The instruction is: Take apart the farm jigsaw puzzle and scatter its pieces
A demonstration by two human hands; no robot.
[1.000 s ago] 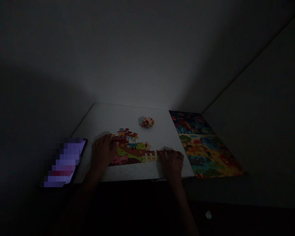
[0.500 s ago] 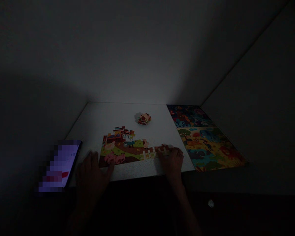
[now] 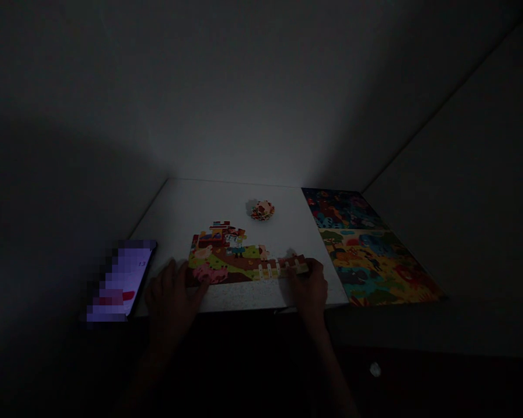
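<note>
At the near edge of the white worktop (image 3: 244, 299), both hands rest flat with fingers loosely spread, pinching nothing. The left hand (image 3: 172, 296) lies at the lower left corner of the half-built farm puzzle (image 3: 235, 261), its fingertips touching the puzzle's left edge near the pink pig. The right hand (image 3: 309, 287) sits at the puzzle's lower right end, fingers laid against the strip with the white fence, so the puzzle lies between the two hands and slightly beyond them. The dim light hides finer detail of the grip.

Left of the left hand, on the worktop's near left corner, lies a phone (image 3: 119, 281) with a lit, blurred screen. To the right, well apart from the right hand, two finished colourful puzzles (image 3: 366, 249) lie end to end along the worktop's right side. Farther back, beyond the farm puzzle, a small heap of loose pieces (image 3: 262, 210) sits on the bare surface. Behind it rise plain, dark walls.
</note>
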